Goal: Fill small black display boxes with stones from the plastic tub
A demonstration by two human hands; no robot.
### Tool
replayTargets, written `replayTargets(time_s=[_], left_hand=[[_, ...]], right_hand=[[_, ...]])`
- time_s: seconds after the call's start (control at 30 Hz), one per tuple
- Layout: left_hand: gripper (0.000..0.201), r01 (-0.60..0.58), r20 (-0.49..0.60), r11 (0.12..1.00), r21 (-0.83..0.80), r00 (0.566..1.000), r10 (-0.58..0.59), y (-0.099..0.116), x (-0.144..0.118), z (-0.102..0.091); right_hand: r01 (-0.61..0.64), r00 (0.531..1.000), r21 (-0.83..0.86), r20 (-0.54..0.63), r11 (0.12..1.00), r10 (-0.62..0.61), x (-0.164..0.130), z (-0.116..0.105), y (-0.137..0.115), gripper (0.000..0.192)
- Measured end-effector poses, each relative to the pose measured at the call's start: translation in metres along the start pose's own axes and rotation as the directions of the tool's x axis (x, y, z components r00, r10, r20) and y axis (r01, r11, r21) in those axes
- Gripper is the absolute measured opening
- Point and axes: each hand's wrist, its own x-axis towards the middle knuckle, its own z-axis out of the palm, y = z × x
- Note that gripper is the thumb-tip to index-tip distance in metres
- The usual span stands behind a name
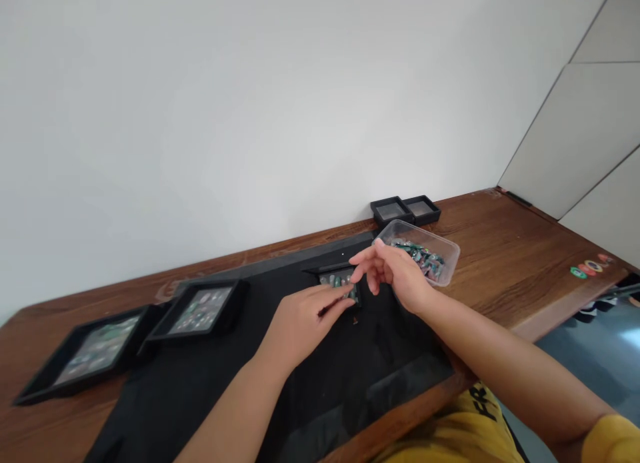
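My left hand (307, 320) reaches over a small black frame (313, 271) laid with polished stones (336, 280) in green and pale tones. Its thumb and forefinger close around a green stone at the frame's right side, and the palm hides part of the frame. Just above and to the right, my right hand (393, 273) hovers with loosely bent fingers apart, and nothing shows in them. Behind it stands a clear plastic tub (450, 253) holding many small green and pinkish stones (425, 256), partly covered by that hand.
Two larger black frames, one nearer the middle (235, 306) and one at far left (30, 386), contain stones. Two small black boxes (423, 210) stand by the wall. A black mat (215, 383) covers part of the wooden table (490, 263). Stickers (593, 268) are near the right edge.
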Motion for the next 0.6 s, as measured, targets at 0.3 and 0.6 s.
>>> replayTargets(time_s=[0.3, 0.6], left_hand=[[0.031, 0.000, 0.083, 0.979, 0.205, 0.996, -0.018, -0.0043, 0.0055, 0.0084], [0.030, -0.011, 0.100, 0.983, 0.184, 0.995, -0.008, -0.0031, 0.0087, 0.0073]], right_hand=[[0.048, 0.998, -0.060, 0.037, 0.997, -0.046, 0.0000, 0.0010, 0.0018, 0.054], [0.096, 0.992, -0.167, 0.097, 0.981, -0.080, 0.0013, 0.0009, 0.0052, 0.059]])
